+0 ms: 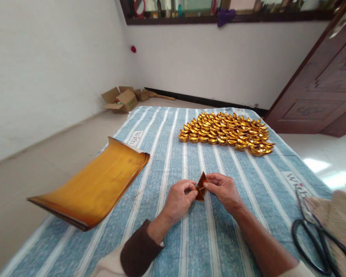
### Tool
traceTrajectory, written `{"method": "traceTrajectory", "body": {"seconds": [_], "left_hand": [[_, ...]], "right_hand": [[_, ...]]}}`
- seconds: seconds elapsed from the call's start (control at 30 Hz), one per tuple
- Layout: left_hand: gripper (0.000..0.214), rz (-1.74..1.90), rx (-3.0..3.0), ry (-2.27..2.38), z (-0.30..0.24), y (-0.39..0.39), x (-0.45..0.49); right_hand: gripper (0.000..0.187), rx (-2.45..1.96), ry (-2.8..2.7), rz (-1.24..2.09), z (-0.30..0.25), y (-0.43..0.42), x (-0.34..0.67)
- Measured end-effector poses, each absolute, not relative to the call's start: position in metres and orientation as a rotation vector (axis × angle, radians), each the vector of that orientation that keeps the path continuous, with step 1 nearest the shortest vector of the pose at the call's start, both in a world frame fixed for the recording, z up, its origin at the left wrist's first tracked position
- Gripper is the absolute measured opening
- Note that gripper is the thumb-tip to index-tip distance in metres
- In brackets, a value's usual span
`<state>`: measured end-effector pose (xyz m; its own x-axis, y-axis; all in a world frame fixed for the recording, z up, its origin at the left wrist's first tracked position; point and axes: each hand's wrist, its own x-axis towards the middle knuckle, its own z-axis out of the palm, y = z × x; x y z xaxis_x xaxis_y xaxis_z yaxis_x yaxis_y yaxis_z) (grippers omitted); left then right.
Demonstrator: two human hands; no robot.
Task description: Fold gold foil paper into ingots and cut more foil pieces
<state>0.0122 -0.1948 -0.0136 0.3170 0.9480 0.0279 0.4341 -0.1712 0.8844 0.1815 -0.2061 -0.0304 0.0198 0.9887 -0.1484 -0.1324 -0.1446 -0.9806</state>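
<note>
A small folded piece of gold-brown paper (202,187), pointed at the top, is held upright just above the striped cloth. My left hand (181,196) pinches its lower left side between thumb and fingers. On the opposite edge, my right hand (221,189) grips it with the thumb in front and the fingers behind. Beyond the hands, rows of shiny gold paper ingots (225,130) stand packed close together. To the left lies a stack of gold paper sheets (95,179) with curled-up ends.
A blue and white striped cloth (167,161) covers the table. Black-handled scissors (314,227) lie at the right edge by a beige cloth (336,215). Open cardboard boxes (125,100) sit on the floor at the far left, and a dark red door (320,80) stands right.
</note>
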Motion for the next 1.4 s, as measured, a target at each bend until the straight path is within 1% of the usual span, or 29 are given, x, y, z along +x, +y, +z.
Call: {"method": "traceTrajectory", "body": {"seconds": [0.13, 0.27, 0.43, 0.6, 0.7, 0.77, 0.9, 1.0, 1.07, 1.2, 1.4], "left_hand": [[0.01, 0.697, 1.606, 1.231, -0.007, -0.195, 0.013], [0.01, 0.708, 1.603, 1.241, -0.005, -0.193, 0.012], [0.01, 0.705, 1.621, 1.229, -0.008, -0.192, 0.011], [0.018, 0.687, 1.747, 1.167, -0.005, -0.189, 0.008], [0.018, 0.686, 2.015, 1.111, -0.002, -0.185, 0.005], [0.019, 0.782, 2.201, 1.053, -0.004, -0.181, 0.003], [0.021, 0.991, 2.498, 0.938, -0.016, -0.173, 0.0], [0.022, 0.993, 2.617, 0.898, -0.025, -0.171, -0.002], [0.024, 0.947, 2.67, 0.894, -0.029, -0.172, -0.003], [0.026, 0.868, 2.742, 0.829, -0.032, -0.176, -0.006], [0.022, 0.864, 2.643, 0.799, -0.031, -0.179, -0.011]], "right_hand": [[0.027, -1.157, -0.985, 1.39, -0.027, -0.207, 0.182], [0.027, -1.129, -1.036, 1.401, -0.027, -0.208, 0.184], [0.02, -1.117, -1.105, 1.388, -0.029, -0.208, 0.185], [0.015, -1.102, -1.174, 1.382, -0.03, -0.209, 0.188], [0.009, -1.156, -1.351, 1.194, -0.025, -0.211, 0.189], [0.006, -1.151, -1.498, 0.994, -0.021, -0.212, 0.189], [0.018, -1.018, -1.787, 0.561, -0.016, -0.216, 0.185], [0.025, -1.026, -2.026, 0.241, -0.019, -0.219, 0.182], [0.026, -1.03, -2.173, 0.097, -0.022, -0.221, 0.18], [0.026, -1.007, -2.325, -0.002, -0.03, -0.224, 0.179], [0.022, -0.985, -2.421, 0.085, -0.034, -0.224, 0.18]]}}
